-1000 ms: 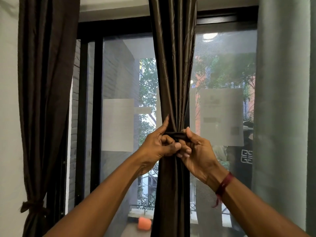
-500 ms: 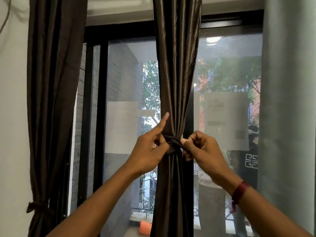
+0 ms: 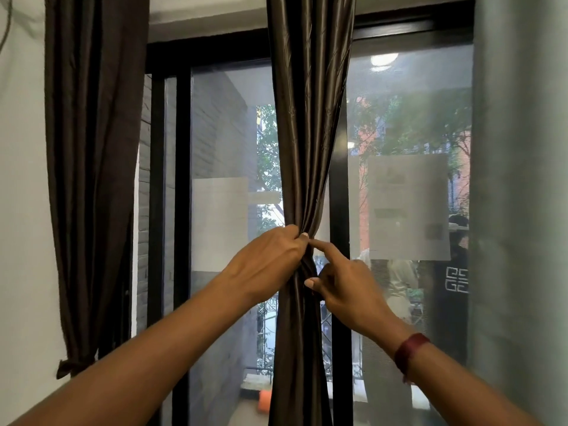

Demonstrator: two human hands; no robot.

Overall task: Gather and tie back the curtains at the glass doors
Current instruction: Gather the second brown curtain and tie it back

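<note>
A dark brown satin curtain (image 3: 307,133) hangs gathered in front of the black post between the glass doors (image 3: 224,149). My left hand (image 3: 270,262) grips the bunched fabric at its narrowest point, fingers curled round it from the left. My right hand (image 3: 341,281) is just right of the bunch, with its index finger stretched out to touch the fabric beside my left fingertips and its thumb tucked against the curtain lower down. The tie band is hidden under my hands. A second brown curtain (image 3: 92,149) hangs at the far left, tied low down with a band (image 3: 69,365).
A pale grey curtain (image 3: 522,210) covers the right edge. White paper sheets (image 3: 407,207) are stuck on the glass. An orange object (image 3: 264,401) lies outside on the sill. A person in dark clothing is reflected at the right of the glass.
My left hand has closed its pointing index finger and wrapped round the gathered curtain. My right hand has let go of its pinch on the tie and now points its index finger at the bunch.
</note>
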